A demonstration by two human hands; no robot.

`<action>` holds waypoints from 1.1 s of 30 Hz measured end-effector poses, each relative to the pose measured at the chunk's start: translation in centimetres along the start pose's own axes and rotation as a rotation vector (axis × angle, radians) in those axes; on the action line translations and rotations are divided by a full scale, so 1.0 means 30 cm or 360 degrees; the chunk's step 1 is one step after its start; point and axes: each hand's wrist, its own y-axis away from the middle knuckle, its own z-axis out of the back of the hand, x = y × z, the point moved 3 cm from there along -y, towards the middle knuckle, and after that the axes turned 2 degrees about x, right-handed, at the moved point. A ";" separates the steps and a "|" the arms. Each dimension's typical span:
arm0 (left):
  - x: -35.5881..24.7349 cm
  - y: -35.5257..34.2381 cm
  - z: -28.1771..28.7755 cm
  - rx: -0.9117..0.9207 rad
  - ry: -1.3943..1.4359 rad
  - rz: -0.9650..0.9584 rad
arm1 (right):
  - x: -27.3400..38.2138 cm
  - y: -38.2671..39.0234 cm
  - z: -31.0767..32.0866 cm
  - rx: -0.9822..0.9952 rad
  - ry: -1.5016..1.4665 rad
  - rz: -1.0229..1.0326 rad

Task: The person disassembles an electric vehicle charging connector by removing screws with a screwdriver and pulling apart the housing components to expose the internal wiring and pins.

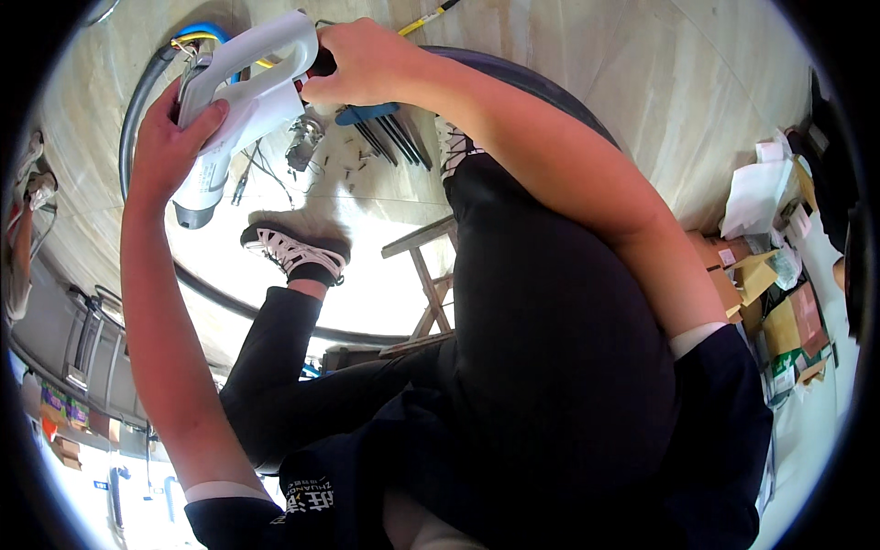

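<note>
My left hand (179, 147) is wrapped round a white electric-vehicle charging gun (261, 115) with a loop handle and a dark-tipped end pointing down toward me. Blue and yellow wires (206, 32) show behind the far end of its body. At the right side of the handle, my right hand (362, 64) is closed on a small black-and-red tool (321, 66), mostly hidden by the fingers; its exact kind cannot be made out. On the floor below lie a crumpled silvery piece (304, 142), thin dark leads (261, 170) and several small screws (350, 170).
A blue item with several dark rods (390, 133) lies beside my shoe. A thick black cable (128, 137) curves round the work spot. The wooden stool (426, 275) stands between my legs. Cardboard boxes (756, 275) and white paper (753, 192) are piled at the right.
</note>
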 end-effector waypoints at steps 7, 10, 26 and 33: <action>-0.023 -0.001 -0.024 0.0040 0.0029 0.0016 | -0.049 0.014 -0.001 -0.0079 0.0070 0.0196; -0.031 0.008 -0.019 0.0044 0.0121 -0.0043 | -0.102 0.014 0.022 -0.0075 -0.0282 0.0444; -0.001 -0.001 -0.027 0.0112 0.0114 -0.0026 | -0.159 -0.066 0.015 0.0439 -0.0537 0.0198; 0.004 -0.013 -0.031 0.0079 0.0143 -0.0055 | -0.134 -0.093 0.003 0.0287 -0.0503 0.0208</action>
